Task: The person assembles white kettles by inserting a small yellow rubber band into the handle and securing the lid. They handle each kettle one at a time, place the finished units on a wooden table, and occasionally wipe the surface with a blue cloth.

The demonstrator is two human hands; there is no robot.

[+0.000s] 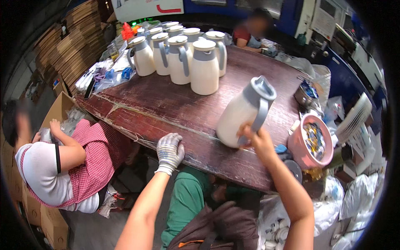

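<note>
My right hand (255,141) is closed near the foot of the grey handle on a cream vacuum jug (233,118). The jug tilts to the right above the near right of the dark red table (166,104). Its top looks grey, and no white lid shows on it. My left hand (170,151), in a striped work glove, lies on the table's near edge with its fingers extended, holding nothing. Further back at the left stand several similar jugs (204,71) with white lids, upright and close together.
Right of the jug sits a pink bucket (298,143) of small metallic parts, with a metal pot (306,93) behind. Plastic bags and cloths (110,77) lie at the far left. A person (75,166) in a checked apron sits left; another person (252,33) is across the table.
</note>
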